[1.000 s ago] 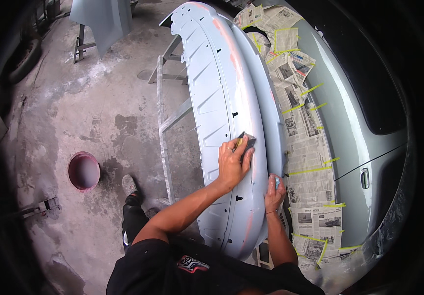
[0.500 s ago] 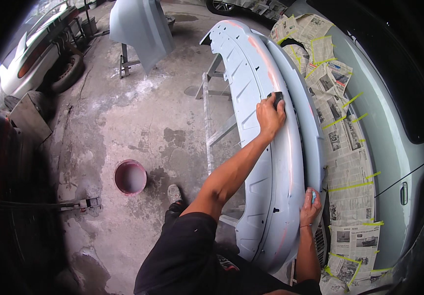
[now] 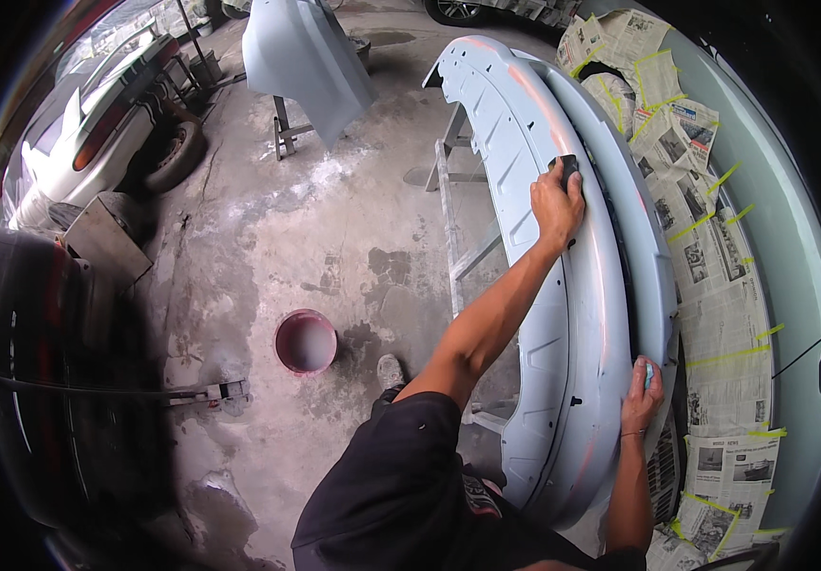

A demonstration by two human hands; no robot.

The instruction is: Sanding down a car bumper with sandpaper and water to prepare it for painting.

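A pale grey-blue bumper (image 3: 515, 171) with pinkish patches along its curved edge rests on a grey trestle (image 3: 472, 257), a similar panel (image 3: 648, 228) lying along its right side. My left hand (image 3: 553, 209) is closed round a small dark block (image 3: 568, 171), which is against the bumper's pink-streaked upper edge, towards the far end. Nearer me, my right hand (image 3: 641, 400) has its fingers wrapped round a light blue pad (image 3: 648, 371) at the right edge of the panels. What the pad is made of I cannot tell.
A red bucket (image 3: 306, 324) of cloudy liquid stands on the concrete floor left of my foot. A car (image 3: 805, 285) masked with taped newspaper borders the right. A grey panel (image 3: 296, 52) hangs on a stand ahead; a white car (image 3: 87, 143) and loose tyre (image 3: 177, 157) are at the left.
My left hand with the dark block has slid away from me along the bumper's edge. The camera's view has swung, shifting the scene rightward. My right hand keeps its place on the edge.
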